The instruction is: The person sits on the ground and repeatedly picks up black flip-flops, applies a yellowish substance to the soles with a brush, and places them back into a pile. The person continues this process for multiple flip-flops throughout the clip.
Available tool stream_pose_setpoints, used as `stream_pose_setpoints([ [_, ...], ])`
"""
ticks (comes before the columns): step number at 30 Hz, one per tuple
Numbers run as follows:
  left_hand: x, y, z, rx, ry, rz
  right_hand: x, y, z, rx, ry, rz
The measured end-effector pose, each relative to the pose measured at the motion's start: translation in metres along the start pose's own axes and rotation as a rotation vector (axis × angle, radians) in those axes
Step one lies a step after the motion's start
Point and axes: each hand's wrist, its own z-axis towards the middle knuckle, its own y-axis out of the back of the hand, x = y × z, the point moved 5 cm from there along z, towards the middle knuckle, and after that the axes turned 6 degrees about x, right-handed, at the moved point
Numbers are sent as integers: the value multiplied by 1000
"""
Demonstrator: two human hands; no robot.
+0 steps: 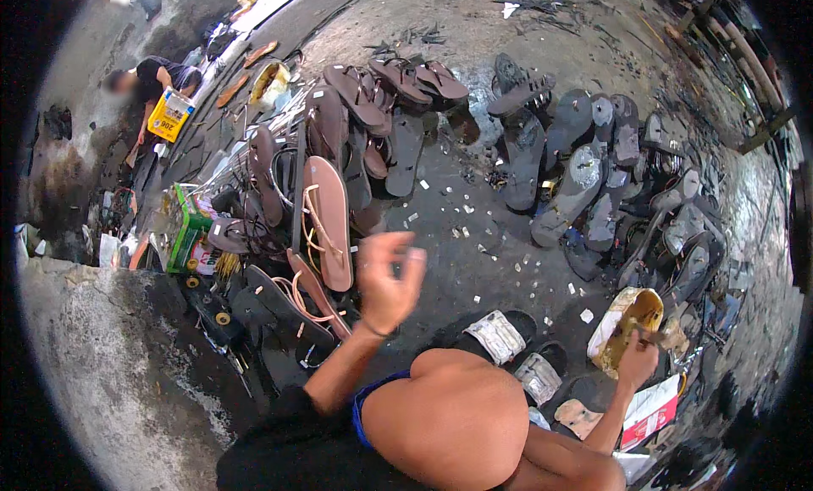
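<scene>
My left hand [391, 279] is raised beside the pale brown sandal [329, 211], its fingers bent and apart with nothing seen in them. This sandal has thin straps and leans among other dark sandals. At the right, my right hand [637, 362] is closed around a short dark brush or stick [648, 333], whose exact kind is hard to make out. It reaches into the cut-open white container [608, 332], smeared inside with yellowish-brown glue-like stuff. Two slippers with whitish straps [495, 337] lie between my knee and the container.
Dark sandals [406, 152] stand in a cluster ahead on the left. Several black soles [569, 194] are spread at the right. A green box [190, 233] sits at the left. A person [161, 76] bends beside a yellow container [169, 114] at the far left. Scraps litter the floor.
</scene>
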Motion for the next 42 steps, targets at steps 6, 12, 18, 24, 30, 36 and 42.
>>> stream_pose_setpoints([
  [6, 117, 19, 51, 27, 308, -402, -2, 13, -48, 349, -31, 0],
  [12, 0, -49, -10, 674, 324, -624, -24, 30, -79, 229, -12, 206],
  [18, -7, -197, -107, 1149, -448, -211, -27, 12, -86, 479, 16, 312],
  [24, -48, -249, -90, 995, -756, 103, 68, 33, -75, 343, -17, 1257],
  [30, -155, -224, -74, 1401, 816, -1496, 174, 51, -33, -108, 534, 947],
  [36, -160, -201, -65, 1451, 738, -1679, 183, 58, -37, -127, 624, 940],
  [42, -172, -204, -77, 1362, 731, -1565, 173, 73, -20, -221, 512, 947],
])
